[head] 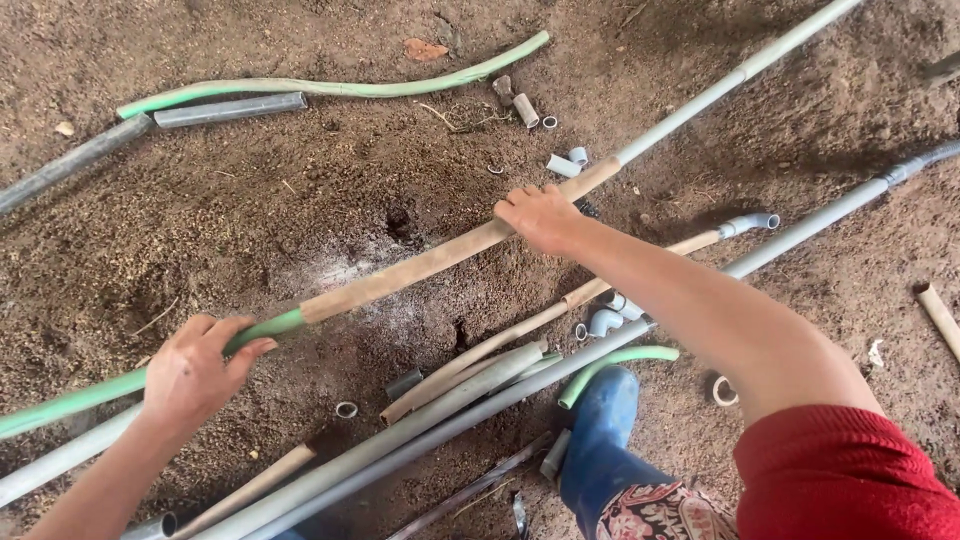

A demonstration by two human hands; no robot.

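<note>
Both hands grip one long joined pipe (420, 265) held just above the dirt floor (250, 210): the left hand (195, 370) is wrapped around its green near-left section, the right hand (540, 215) closed over the brown middle section. The green, brown and grey lengths already sit joined in line; loose elbow fittings (605, 320) and spare pipes (440, 420) lie unused nearby. Its long axis runs diagonally, near left to far right.

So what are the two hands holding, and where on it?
Both grip one long pipe: left hand on its green part, right hand on its brown middle.
</note>
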